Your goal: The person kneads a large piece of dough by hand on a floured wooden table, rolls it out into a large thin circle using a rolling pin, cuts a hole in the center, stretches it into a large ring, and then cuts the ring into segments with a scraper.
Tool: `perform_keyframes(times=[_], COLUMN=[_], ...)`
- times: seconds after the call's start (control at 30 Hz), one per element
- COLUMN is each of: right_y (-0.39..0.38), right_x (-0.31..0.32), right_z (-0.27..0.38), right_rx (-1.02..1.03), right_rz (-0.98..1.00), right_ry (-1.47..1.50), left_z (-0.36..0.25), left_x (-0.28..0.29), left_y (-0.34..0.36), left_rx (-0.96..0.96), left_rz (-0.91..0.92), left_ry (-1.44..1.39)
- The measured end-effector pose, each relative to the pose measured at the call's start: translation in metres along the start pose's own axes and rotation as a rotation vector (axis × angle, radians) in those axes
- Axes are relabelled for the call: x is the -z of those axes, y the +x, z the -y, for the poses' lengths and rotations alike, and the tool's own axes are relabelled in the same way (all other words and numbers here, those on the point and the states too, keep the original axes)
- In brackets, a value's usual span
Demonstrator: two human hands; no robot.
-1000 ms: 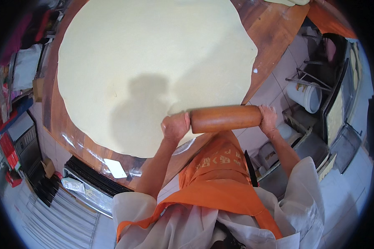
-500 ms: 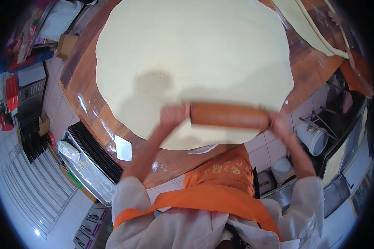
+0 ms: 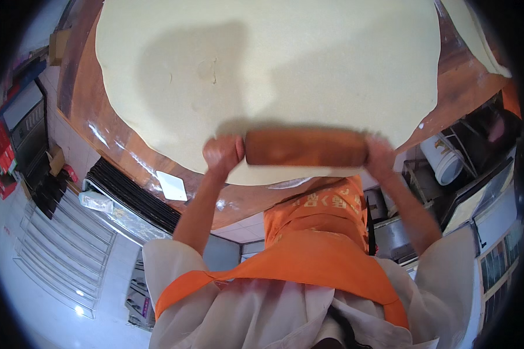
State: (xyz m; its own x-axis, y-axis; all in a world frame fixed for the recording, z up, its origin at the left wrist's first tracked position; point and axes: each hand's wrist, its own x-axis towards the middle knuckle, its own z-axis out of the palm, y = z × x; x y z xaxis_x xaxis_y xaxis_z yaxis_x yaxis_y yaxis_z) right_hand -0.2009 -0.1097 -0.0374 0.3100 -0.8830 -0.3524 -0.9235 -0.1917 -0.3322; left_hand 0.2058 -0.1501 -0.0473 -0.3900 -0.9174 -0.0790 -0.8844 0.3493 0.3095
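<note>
A thick wooden rolling pin (image 3: 305, 148) lies across the near edge of a very large, thin sheet of pale dough (image 3: 332, 70). My left hand (image 3: 223, 154) is closed round the pin's left handle, and my right hand (image 3: 381, 157), a little blurred, grips its right end. Both arms reach forward from my body. The dough covers most of the wooden table (image 3: 131, 148) and shows a few small creases left of its middle. Shadows of my head and arms fall over it.
A white flat scraper (image 3: 172, 185) rests on the table's near left edge. Beside it stands a stack of dark trays (image 3: 137, 195). Another dough piece (image 3: 474, 38) lies at the far right. A white bucket (image 3: 442, 160) stands below the table's right side.
The rolling pin, held in both hands, now sits closer to the dough's near edge. My view has shifted, and the dough fills more of it. The person's hand at far right is gone from view.
</note>
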Motion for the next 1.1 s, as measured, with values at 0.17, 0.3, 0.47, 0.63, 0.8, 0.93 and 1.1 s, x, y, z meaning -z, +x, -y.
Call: perform_keyframes(times=[0.17, 0.3, 0.47, 0.63, 0.8, 0.93, 1.1], right_y=[-0.059, -0.060, -0.111, -0.107, -0.023, -0.021, -0.137], right_x=[-0.023, -0.014, -0.054, -0.025, 0.028, 0.017, -0.063], right_z=[0.043, 0.064, 0.067, 0.063, -0.017, -0.030, 0.046], right_rx=[-0.006, -0.021, 0.014, 0.033, -0.059, -0.238, -0.257], right_rz=[0.279, 0.235, 0.231, 0.374, 0.021, -0.243, -0.085], right_ry=[-0.004, 0.042, -0.012, 0.049, 0.014, -0.171, -0.041], left_z=[-0.023, -0.030, -0.047, -0.037, -0.042, -0.053, -0.043], left_x=[0.002, -0.005, 0.017, 0.001, 0.029, 0.006, -0.012], left_y=[-0.094, -0.141, -0.148, -0.172, -0.003, 0.082, -0.042], left_rx=[0.161, 0.294, 0.411, 0.178, 0.039, -0.014, 0.019], left_rz=[0.464, 0.530, 0.863, 0.466, 0.059, -0.019, 0.355], left_ry=[-0.028, -0.098, -0.141, -0.157, 0.048, 0.054, 0.051])
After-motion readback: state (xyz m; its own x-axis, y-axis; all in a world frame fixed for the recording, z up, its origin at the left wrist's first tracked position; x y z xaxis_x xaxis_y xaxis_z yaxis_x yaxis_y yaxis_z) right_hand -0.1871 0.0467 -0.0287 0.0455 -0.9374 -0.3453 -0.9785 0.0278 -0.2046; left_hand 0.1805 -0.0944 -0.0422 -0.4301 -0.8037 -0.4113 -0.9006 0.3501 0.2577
